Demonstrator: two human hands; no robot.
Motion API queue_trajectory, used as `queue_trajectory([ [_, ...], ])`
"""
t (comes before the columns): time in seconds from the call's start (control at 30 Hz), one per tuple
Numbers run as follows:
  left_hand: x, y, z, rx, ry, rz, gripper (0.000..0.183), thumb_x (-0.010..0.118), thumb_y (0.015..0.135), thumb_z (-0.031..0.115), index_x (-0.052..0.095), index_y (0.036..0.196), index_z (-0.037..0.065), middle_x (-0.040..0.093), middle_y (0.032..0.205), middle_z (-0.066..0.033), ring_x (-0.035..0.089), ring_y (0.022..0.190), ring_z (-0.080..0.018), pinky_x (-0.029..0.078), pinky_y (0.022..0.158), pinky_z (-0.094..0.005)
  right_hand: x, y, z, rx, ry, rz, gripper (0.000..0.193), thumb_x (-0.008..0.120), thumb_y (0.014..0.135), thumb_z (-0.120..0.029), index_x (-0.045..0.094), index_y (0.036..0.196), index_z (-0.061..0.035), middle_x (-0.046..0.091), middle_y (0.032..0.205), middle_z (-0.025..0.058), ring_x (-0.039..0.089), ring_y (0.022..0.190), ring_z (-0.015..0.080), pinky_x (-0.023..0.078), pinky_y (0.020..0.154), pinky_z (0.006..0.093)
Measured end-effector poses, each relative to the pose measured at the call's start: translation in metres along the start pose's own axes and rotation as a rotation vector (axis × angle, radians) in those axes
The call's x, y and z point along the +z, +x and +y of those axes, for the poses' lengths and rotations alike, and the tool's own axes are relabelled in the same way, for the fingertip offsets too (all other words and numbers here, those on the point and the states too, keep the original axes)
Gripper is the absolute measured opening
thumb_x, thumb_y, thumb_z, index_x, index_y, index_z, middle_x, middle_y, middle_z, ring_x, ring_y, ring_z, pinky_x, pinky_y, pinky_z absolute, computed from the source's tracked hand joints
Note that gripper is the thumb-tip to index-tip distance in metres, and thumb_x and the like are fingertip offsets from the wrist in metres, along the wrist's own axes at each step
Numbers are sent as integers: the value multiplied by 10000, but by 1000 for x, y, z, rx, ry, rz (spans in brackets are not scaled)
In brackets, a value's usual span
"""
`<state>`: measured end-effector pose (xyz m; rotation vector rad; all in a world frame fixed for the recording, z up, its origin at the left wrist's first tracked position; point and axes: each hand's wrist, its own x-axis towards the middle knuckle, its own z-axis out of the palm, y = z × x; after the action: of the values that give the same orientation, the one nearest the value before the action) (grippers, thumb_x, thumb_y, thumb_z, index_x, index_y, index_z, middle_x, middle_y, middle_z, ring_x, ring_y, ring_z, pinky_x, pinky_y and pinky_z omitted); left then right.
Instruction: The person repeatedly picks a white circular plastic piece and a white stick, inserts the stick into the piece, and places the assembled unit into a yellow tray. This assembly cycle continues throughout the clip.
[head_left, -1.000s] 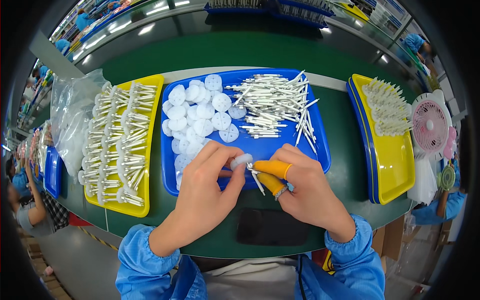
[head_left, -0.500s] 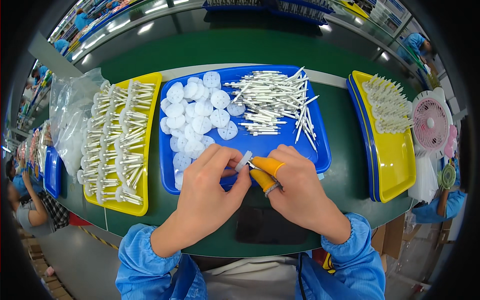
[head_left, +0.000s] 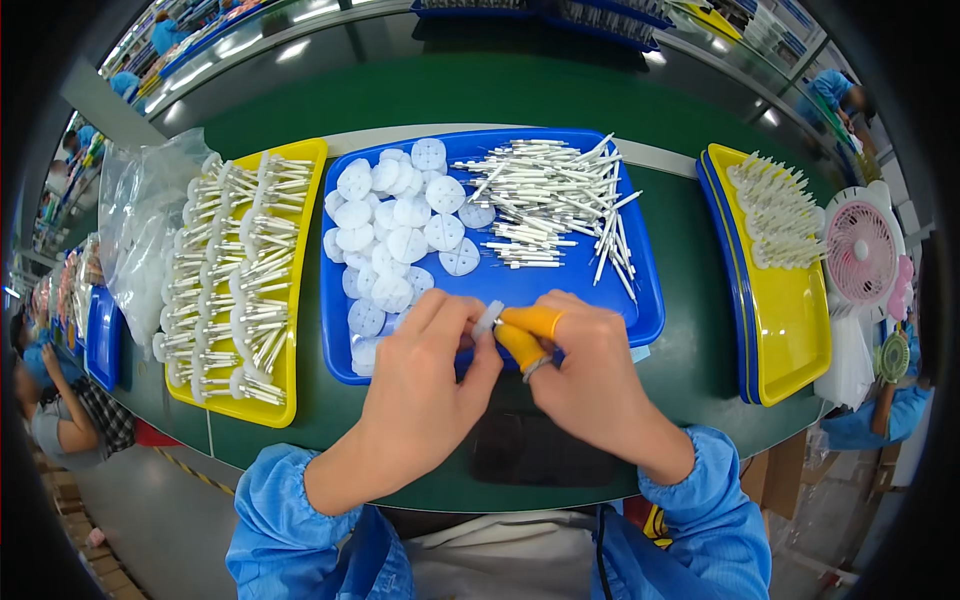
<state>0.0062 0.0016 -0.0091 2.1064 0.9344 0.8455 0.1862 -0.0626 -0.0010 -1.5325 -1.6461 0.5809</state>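
Between the thumb and fingers of my left hand (head_left: pixel 420 375), a round white plastic disc (head_left: pixel 488 318) stands almost edge-on. My right hand (head_left: pixel 595 375) has yellow covers on its thumb and forefinger, pinched together against the disc's right side. A small metallic bit shows at their tips; the rest of what they pinch is hidden. Both hands are over the front edge of a blue tray (head_left: pixel 600 312). Its left part holds a heap of white discs with small holes (head_left: pixel 408 243), and at its back right lies a pile of thin white rods with metal ends (head_left: pixel 540 190).
A yellow tray (head_left: pixel 283 408) at left holds rows of discs with rods stuck through. At right, another yellow tray (head_left: pixel 795 335) on blue ones carries similar pieces, beside a pink-and-white fan (head_left: pixel 862 245). A dark flat object (head_left: pixel 540 452) lies below my hands. A clear plastic bag (head_left: pixel 140 230) sits far left.
My right fingertips have come in closer to the disc and cover more of the metallic piece. The disc has shifted very slightly in my left fingers.
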Motion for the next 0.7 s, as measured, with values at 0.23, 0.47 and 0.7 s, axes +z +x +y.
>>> queue_trajectory([
  [0.23,-14,16,-1,-61,-25,89,89,768,971,-48,734,1051,-67,718,1074,-120,791,924,-212,706,785,-354,-12,33,36,-34,-477,16,240,747,779,69,778,1016,86,659,1096,191,605,1083,377,518,953,478],
  [0.47,-20,14,0,-136,-128,26,119,764,990,-32,736,1105,-47,729,1082,-90,770,948,-167,683,774,-319,-20,21,21,-51,-292,-53,313,747,767,100,752,1076,57,655,1052,184,625,1037,374,525,874,463],
  [0.7,-13,12,8,-48,-150,19,146,758,975,-43,736,1119,-29,691,1038,-112,756,910,-217,686,791,-336,-29,1,-5,-125,-7,-140,427,704,729,130,770,1144,59,615,969,156,599,924,360,505,784,453],
])
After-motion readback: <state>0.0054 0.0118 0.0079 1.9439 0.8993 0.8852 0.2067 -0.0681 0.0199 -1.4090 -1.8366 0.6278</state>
